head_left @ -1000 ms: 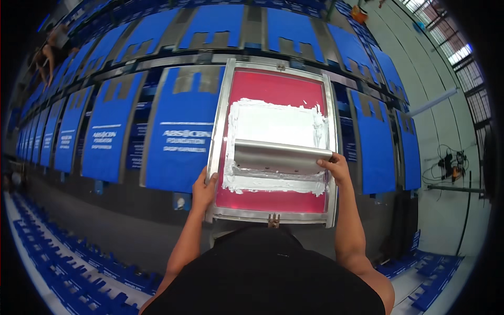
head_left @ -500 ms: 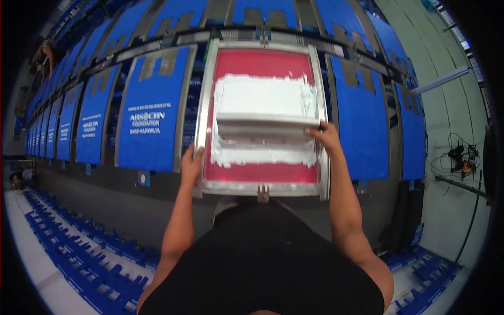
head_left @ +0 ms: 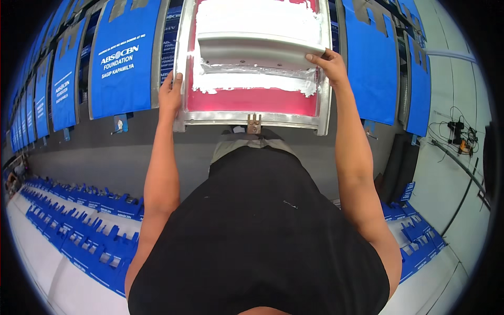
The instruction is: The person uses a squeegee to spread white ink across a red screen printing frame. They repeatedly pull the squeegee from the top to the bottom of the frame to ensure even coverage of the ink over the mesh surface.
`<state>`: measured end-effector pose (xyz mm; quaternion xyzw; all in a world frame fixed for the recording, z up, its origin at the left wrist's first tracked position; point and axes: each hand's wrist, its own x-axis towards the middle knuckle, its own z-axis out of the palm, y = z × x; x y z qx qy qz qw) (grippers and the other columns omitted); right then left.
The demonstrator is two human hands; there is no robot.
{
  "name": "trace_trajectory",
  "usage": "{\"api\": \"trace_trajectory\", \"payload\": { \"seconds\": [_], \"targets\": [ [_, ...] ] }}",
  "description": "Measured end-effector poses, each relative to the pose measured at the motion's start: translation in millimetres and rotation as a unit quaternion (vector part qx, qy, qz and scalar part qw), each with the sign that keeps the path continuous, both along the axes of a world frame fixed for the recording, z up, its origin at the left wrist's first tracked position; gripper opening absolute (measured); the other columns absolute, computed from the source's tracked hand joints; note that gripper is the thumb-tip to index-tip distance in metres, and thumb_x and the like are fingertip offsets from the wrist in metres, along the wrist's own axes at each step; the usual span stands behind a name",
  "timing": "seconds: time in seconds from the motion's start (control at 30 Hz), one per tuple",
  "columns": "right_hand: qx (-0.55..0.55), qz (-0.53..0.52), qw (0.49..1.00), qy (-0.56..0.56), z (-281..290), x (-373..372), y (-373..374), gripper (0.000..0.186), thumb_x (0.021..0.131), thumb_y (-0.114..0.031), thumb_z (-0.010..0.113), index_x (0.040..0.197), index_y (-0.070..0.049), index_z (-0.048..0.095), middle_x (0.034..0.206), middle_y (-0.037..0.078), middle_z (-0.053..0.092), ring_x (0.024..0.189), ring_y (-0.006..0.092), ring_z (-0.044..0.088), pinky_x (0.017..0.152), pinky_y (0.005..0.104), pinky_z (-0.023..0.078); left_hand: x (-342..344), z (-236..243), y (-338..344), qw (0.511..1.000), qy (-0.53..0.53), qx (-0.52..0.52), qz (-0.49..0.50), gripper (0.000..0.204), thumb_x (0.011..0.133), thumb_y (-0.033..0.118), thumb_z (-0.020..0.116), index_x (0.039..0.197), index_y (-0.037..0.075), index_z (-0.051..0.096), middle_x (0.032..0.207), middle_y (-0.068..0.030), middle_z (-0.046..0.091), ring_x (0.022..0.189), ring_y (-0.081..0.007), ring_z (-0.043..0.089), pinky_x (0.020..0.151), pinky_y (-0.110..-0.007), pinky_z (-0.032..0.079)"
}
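A screen-printing frame with pale metal rails and red mesh lies in front of me, its far end cut off by the picture's upper edge. Thick white ink covers much of the mesh. Across it stands a wide metal squeegee, its blade end in the ink. My right hand pinches the squeegee's right end, thumb on the near face. At the frame's left rail, my left hand is closed around the outer edge. Some of its fingers are hidden.
Blue printed fabric panels lie on boards to the left and right. A metal hinge clip sticks out from the frame's near rail. Several blue pieces cover the floor behind me. Cables lie at far right.
The view has tilted, so the frame and both hands sit higher in the picture and look larger. Both grips are the same, and the squeegee has hardly shifted on the mesh.
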<state>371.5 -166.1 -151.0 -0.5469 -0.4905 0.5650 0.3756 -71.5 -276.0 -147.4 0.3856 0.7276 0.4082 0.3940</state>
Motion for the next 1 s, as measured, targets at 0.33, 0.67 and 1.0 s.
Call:
{"api": "trace_trajectory", "payload": {
  "seconds": [0.33,0.67,1.0],
  "targets": [
    [-0.004,0.005,0.999,-0.039,-8.4,-3.7,2.1,0.046,0.070,-0.020,0.083,0.106,0.004,0.068,0.092,0.010,0.069,0.084,0.0146,0.062,0.078,0.0280,0.048,-7.5,-11.8,6.0,0.975,0.219,0.036,-0.033,0.058,0.090,0.040,0.064,0.135,0.006,0.051,0.125,-0.0193,0.058,0.114,-0.0338,0.054,0.098,-0.039,0.041],
    [0.194,0.218,0.803,-0.519,37.9,-53.1,-101.6,0.040,0.067,-0.003,0.063,0.106,-0.010,0.063,0.095,0.010,0.066,0.100,0.0283,0.061,0.108,0.0575,0.028,85.6,105.4,14.8,0.748,0.496,0.144,-0.416,0.033,0.071,0.015,0.072,0.102,0.005,0.064,0.100,-0.0139,0.061,0.100,-0.0315,0.057,0.083,-0.044,0.046],
    [0.259,0.194,0.795,-0.513,68.3,-41.7,95.1,0.022,0.074,-0.005,0.056,0.093,-0.010,0.064,0.084,0.013,0.068,0.087,0.0299,0.065,0.096,0.0561,0.037,80.0,94.8,189.8,0.773,0.491,0.143,-0.375,0.027,0.070,0.010,0.068,0.096,0.007,0.063,0.089,-0.0149,0.066,0.086,-0.0344,0.062,0.076,-0.045,0.050]
  ]
}}
